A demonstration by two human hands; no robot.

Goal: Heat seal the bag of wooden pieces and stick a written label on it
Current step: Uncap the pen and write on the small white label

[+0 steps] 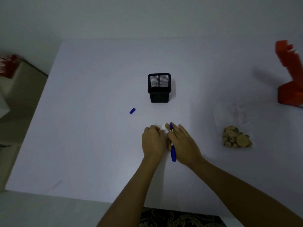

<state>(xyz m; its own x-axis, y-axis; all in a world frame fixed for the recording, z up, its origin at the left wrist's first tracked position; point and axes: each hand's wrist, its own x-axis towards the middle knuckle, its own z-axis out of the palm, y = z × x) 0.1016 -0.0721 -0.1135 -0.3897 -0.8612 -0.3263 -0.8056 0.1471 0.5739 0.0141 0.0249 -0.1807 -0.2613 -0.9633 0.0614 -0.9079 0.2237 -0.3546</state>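
Observation:
A clear bag of round wooden pieces point(236, 136) lies on the white table point(98, 145) at the right. In the middle, my right hand point(182, 141) holds a blue marker point(172, 145), tip pointing away from me. My left hand point(153, 141) is closed beside it, pinching a small white label point(163, 127) at its fingertips. The two hands touch at the label. The marker's blue cap point(132, 110) lies loose to the left. A red heat sealer point(290, 74) stands at the far right edge, partly cut off.
A black mesh pen holder point(159, 87) stands upright behind my hands. A beige box with red items point(9, 69) sits off the table at the left. The table's front edge runs close to me, with patterned fabric point(180, 217) below it.

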